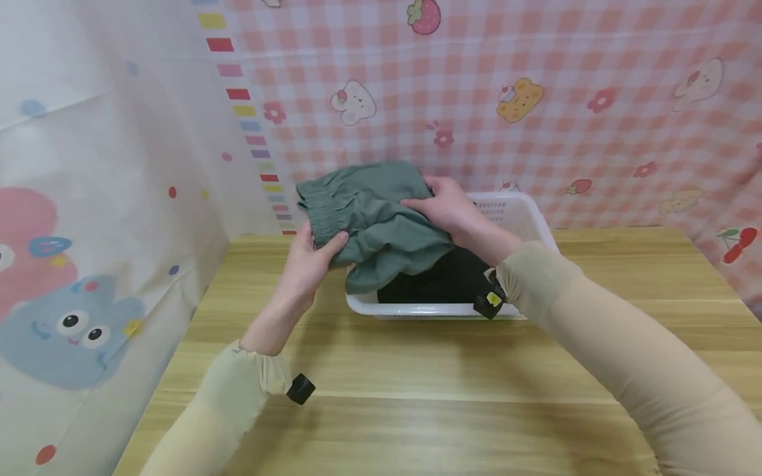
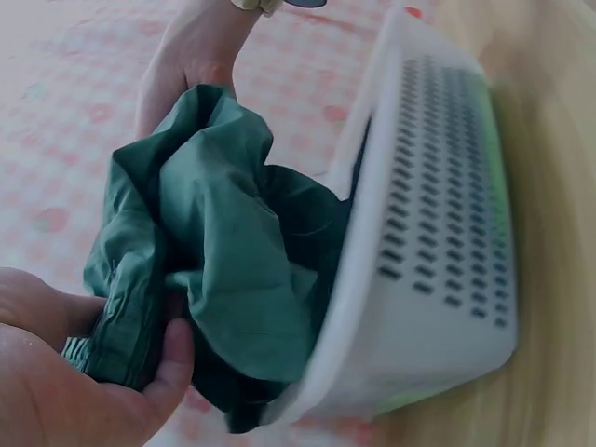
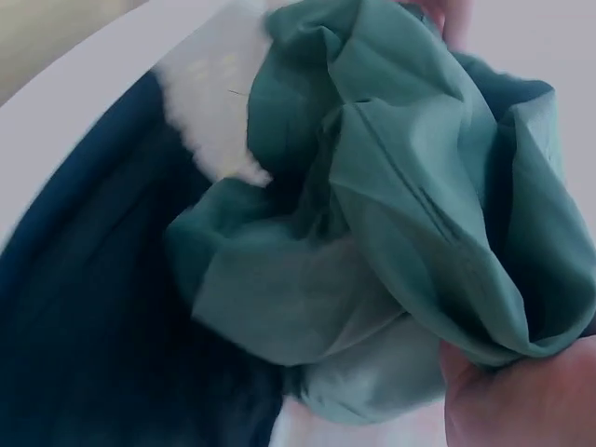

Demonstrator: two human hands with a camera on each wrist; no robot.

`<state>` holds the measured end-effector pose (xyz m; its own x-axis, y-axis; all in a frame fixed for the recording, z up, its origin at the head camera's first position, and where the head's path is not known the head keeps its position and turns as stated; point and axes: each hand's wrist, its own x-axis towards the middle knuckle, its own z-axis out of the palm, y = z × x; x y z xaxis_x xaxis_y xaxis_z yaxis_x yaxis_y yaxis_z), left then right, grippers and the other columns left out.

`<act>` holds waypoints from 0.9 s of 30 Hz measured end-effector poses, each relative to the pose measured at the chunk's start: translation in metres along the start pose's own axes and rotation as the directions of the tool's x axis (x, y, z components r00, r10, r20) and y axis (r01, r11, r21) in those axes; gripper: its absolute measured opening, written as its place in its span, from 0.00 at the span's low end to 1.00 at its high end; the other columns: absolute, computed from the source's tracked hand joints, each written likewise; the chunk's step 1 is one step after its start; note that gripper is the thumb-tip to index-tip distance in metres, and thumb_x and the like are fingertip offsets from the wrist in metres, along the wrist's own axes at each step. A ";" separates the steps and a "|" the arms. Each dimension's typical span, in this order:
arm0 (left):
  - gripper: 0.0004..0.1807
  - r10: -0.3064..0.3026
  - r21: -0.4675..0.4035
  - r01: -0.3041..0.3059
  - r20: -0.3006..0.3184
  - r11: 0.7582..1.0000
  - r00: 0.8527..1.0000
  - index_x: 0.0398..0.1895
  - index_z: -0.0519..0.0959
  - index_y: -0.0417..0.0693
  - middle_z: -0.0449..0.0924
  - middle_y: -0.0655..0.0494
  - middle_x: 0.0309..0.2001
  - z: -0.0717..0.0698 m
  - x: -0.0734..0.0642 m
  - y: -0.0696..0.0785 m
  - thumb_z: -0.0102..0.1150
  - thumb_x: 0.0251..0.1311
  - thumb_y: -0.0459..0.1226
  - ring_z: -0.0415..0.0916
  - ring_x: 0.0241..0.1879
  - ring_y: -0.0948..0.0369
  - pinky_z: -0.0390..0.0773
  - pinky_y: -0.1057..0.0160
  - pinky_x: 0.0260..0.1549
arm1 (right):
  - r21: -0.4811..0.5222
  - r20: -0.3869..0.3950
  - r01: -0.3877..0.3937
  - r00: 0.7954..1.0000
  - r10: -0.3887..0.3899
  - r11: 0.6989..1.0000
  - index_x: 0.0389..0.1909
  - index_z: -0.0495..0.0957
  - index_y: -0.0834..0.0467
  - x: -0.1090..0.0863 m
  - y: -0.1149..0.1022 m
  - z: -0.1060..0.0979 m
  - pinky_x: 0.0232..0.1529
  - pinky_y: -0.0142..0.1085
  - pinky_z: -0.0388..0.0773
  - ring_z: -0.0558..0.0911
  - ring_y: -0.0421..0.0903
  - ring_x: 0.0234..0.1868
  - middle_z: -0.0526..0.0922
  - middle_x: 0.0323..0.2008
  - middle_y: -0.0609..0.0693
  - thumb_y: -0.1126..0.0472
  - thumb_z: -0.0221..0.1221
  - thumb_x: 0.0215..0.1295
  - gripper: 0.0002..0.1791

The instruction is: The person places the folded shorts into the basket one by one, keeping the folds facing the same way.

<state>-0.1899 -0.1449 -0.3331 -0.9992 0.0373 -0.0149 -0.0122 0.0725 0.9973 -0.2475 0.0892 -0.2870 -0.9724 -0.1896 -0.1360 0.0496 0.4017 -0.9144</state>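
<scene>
A green garment with a gathered elastic waistband (image 1: 375, 211), like a pair of pants, hangs bunched over the left part of a white plastic basket (image 1: 538, 221). My left hand (image 1: 306, 264) pinches the waistband end between thumb and fingers. At the garment's upper right, my right hand (image 1: 449, 208) grips the cloth, thumb on top. The left wrist view has the waistband folded in the left hand (image 2: 102, 363), beside the perforated basket wall (image 2: 438, 214). Dark cloth (image 1: 440, 281) lies inside the basket under the green garment; in the right wrist view this dark cloth (image 3: 121, 298) fills the left side.
The basket stands on a wood-grain table (image 1: 381, 396), close to a pink checked cloth backdrop (image 1: 476, 86). A white printed curtain (image 1: 119, 165) hangs along the left side. A small black device (image 1: 300, 389) sits by the left cuff, another (image 1: 489, 304) by the right cuff.
</scene>
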 end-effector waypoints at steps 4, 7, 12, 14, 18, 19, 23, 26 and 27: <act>0.34 -0.049 0.097 0.045 0.043 0.994 0.998 0.82 0.58 0.48 0.65 0.47 0.80 0.015 0.007 -0.011 0.56 0.77 0.36 0.66 0.78 0.50 0.70 0.49 0.77 | -0.048 0.019 -0.038 0.999 0.039 0.998 0.75 0.71 0.57 0.002 0.026 -0.014 0.75 0.47 0.74 0.76 0.53 0.71 0.75 0.74 0.57 0.57 0.59 0.78 0.28; 0.33 -0.051 0.188 0.035 0.078 0.982 0.996 0.81 0.60 0.47 0.69 0.44 0.77 0.025 0.010 -0.019 0.57 0.76 0.36 0.72 0.73 0.48 0.78 0.50 0.69 | -0.067 0.038 -0.051 0.998 0.054 0.996 0.75 0.69 0.59 0.000 0.040 -0.023 0.72 0.47 0.76 0.77 0.54 0.70 0.74 0.74 0.59 0.57 0.59 0.78 0.28; 0.35 -0.067 0.316 0.026 0.118 0.948 0.991 0.82 0.58 0.45 0.65 0.42 0.79 0.034 0.013 -0.030 0.58 0.76 0.37 0.72 0.73 0.46 0.86 0.52 0.58 | -0.124 0.079 -0.083 0.992 0.094 0.989 0.76 0.67 0.63 -0.006 0.055 -0.033 0.71 0.50 0.76 0.76 0.57 0.71 0.73 0.74 0.63 0.58 0.59 0.78 0.31; 0.36 -0.086 0.351 0.037 0.128 0.936 0.988 0.83 0.57 0.45 0.64 0.41 0.80 0.036 0.014 -0.034 0.58 0.76 0.38 0.72 0.73 0.46 0.87 0.50 0.57 | -0.161 0.095 -0.082 0.991 0.098 0.984 0.76 0.66 0.65 -0.009 0.061 -0.036 0.73 0.52 0.75 0.75 0.59 0.72 0.72 0.75 0.64 0.59 0.59 0.77 0.31; 0.38 -0.084 0.443 0.018 0.129 0.896 0.988 0.82 0.57 0.42 0.64 0.39 0.80 0.039 0.016 -0.037 0.60 0.74 0.40 0.68 0.77 0.44 0.78 0.46 0.70 | -0.237 0.115 -0.039 0.991 0.068 0.971 0.76 0.66 0.68 -0.013 0.072 -0.041 0.75 0.56 0.73 0.73 0.63 0.74 0.72 0.74 0.68 0.62 0.60 0.76 0.31; 0.40 -0.076 0.465 0.009 0.127 0.886 0.989 0.82 0.56 0.41 0.62 0.39 0.81 0.040 0.016 -0.038 0.61 0.74 0.41 0.64 0.79 0.44 0.74 0.46 0.74 | -0.257 0.117 -0.028 0.991 0.060 0.966 0.75 0.66 0.69 -0.014 0.074 -0.042 0.75 0.56 0.73 0.74 0.64 0.73 0.72 0.73 0.69 0.62 0.59 0.76 0.31; 0.52 -0.023 0.516 -0.030 0.096 0.856 0.995 0.85 0.44 0.38 0.53 0.37 0.84 0.043 0.018 -0.039 0.66 0.70 0.41 0.54 0.83 0.43 0.61 0.45 0.82 | -0.347 0.105 0.024 0.994 0.013 0.938 0.73 0.67 0.71 -0.019 0.082 -0.047 0.71 0.57 0.76 0.77 0.64 0.70 0.75 0.69 0.72 0.64 0.61 0.75 0.30; 0.60 0.026 0.545 -0.066 0.081 0.836 0.996 0.86 0.35 0.41 0.47 0.37 0.86 0.044 0.017 -0.039 0.70 0.67 0.40 0.50 0.84 0.42 0.59 0.45 0.83 | -0.412 0.092 0.072 0.995 -0.038 0.908 0.68 0.72 0.73 -0.021 0.086 -0.049 0.63 0.53 0.81 0.82 0.62 0.62 0.81 0.62 0.73 0.65 0.63 0.72 0.28; 0.61 0.038 0.564 -0.077 0.082 0.822 0.996 0.87 0.34 0.43 0.47 0.36 0.85 0.044 0.017 -0.038 0.71 0.66 0.40 0.51 0.84 0.42 0.60 0.44 0.82 | -0.430 0.088 0.082 0.995 -0.049 0.899 0.67 0.73 0.74 -0.022 0.088 -0.050 0.60 0.51 0.82 0.83 0.61 0.59 0.83 0.59 0.73 0.65 0.63 0.72 0.27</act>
<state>-0.2047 -0.1027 -0.3747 -0.9925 0.1211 0.0167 0.0887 0.6192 0.7802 -0.2334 0.1733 -0.3452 -0.9500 -0.2867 -0.1241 -0.1330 0.7306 -0.6698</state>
